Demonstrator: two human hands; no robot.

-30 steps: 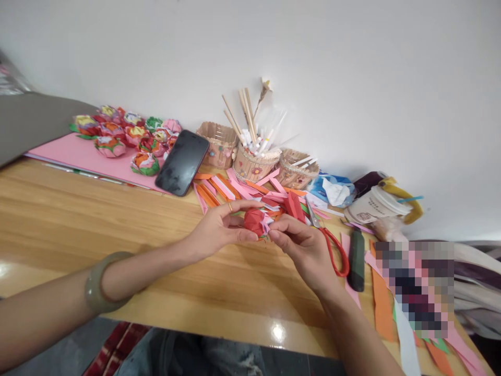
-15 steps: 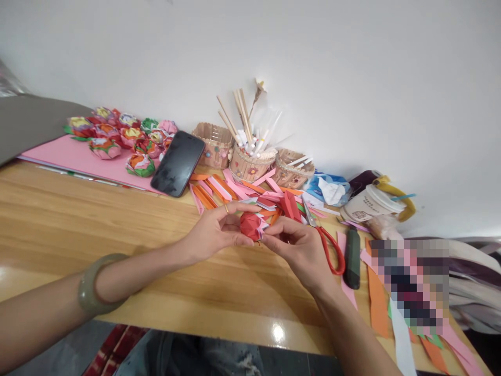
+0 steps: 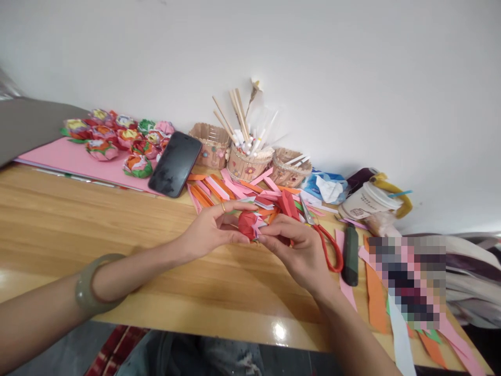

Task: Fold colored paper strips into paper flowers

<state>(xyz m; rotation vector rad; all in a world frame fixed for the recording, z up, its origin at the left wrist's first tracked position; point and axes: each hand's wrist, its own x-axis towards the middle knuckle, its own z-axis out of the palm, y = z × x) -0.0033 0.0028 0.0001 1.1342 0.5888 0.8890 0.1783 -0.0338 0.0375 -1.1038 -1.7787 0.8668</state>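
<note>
A small red folded-paper flower (image 3: 246, 223), with pink and white points on its right side, is held above the front of the paper pile. My left hand (image 3: 215, 227) curls round its left side, thumb below and fingers above. On the right side, thumb and forefinger of my right hand (image 3: 295, 243) pinch the pink and white points. Behind the hands lie folded paper strips (image 3: 219, 188) in orange, pink and red. Scissors (image 3: 331, 246) with red handles rest just right of my right hand, beside a dark green cutter-like tool (image 3: 350, 256).
Finished paper flowers (image 3: 129, 137) stand on pink sheets (image 3: 74, 156) at the back left, with a phone (image 3: 175, 164) at their edge. Decorated baskets (image 3: 250, 164) holding sticks and pens line the wall. A lidded cup (image 3: 366, 201) and tissue pack (image 3: 326, 187) sit further right.
The view has shifted slightly. Both hands keep hold of the paper flower, which has turned a little so that more of its pink and white side shows.
</note>
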